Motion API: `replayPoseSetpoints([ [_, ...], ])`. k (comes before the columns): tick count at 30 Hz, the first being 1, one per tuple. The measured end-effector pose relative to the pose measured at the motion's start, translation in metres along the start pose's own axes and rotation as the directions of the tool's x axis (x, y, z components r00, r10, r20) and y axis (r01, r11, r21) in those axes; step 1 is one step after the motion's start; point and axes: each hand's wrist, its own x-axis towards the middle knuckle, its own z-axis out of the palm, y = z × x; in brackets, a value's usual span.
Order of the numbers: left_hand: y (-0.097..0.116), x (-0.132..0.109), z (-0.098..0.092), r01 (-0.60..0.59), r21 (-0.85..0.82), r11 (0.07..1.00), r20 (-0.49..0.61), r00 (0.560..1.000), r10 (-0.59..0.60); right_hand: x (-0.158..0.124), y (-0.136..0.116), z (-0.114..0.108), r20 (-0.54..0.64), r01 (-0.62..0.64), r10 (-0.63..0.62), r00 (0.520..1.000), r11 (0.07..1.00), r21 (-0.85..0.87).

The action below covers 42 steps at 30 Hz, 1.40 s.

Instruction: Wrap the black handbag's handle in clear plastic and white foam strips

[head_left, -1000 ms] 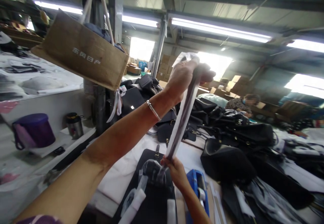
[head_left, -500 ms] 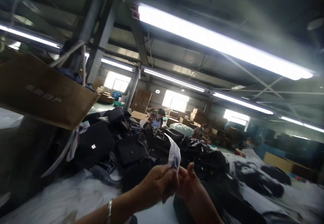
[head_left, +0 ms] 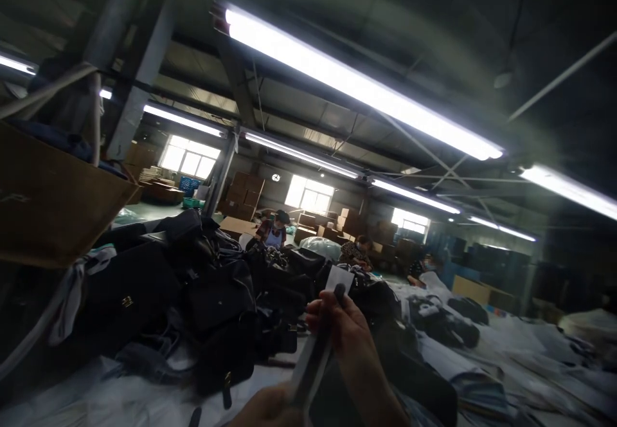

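A dark strap (head_left: 317, 354) lies along a strip of white paper (head_left: 337, 277), slanting up in front of me. My right hand (head_left: 354, 334) is closed around its upper part, with the paper's end sticking out above the fingers. Low in the picture, my left hand (head_left: 267, 406) grips the lower end; it is blurred and partly cut off by the frame edge. Black bags (head_left: 214, 301) are heaped just beyond and to the left of my hands. One bag with a gold clasp (head_left: 127, 301) sits in that heap.
A cardboard box (head_left: 58, 205) hangs or stands at the left, with a pale strip dangling below it. White sheeting (head_left: 72, 388) covers the near surface. Several people work farther back, among them a person in an apron (head_left: 274, 233). Long tube lights hang overhead.
My left hand has moved down toward the bottom edge, and the dark strap now shows stretched between my hands. My right hand, open before, has closed on the upper part. The view has swung right.
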Motion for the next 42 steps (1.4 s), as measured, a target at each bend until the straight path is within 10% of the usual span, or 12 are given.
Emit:
replayPoseSetpoints([
  [7,0.021,0.027,0.019,-0.175,-0.225,0.959,-0.242,0.963,0.119,-0.015,-0.003,0.01,0.031,0.023,-0.019,0.999,0.991,-0.129],
  [15,0.015,0.016,0.01,-0.139,-0.119,0.983,-0.3,0.949,0.098,-0.006,-0.008,-0.016,-0.004,0.196,-0.219,0.976,0.881,-0.43],
  [25,0.017,0.021,-0.002,-0.128,-0.114,0.985,-0.435,0.898,0.066,-0.029,-0.009,-0.009,0.076,0.161,-0.142,0.987,0.825,-0.541],
  [42,0.023,0.017,-0.011,-0.217,-0.028,0.976,-0.462,0.869,0.18,-0.052,0.022,0.0,0.073,-0.27,0.268,0.961,0.963,0.02],
])
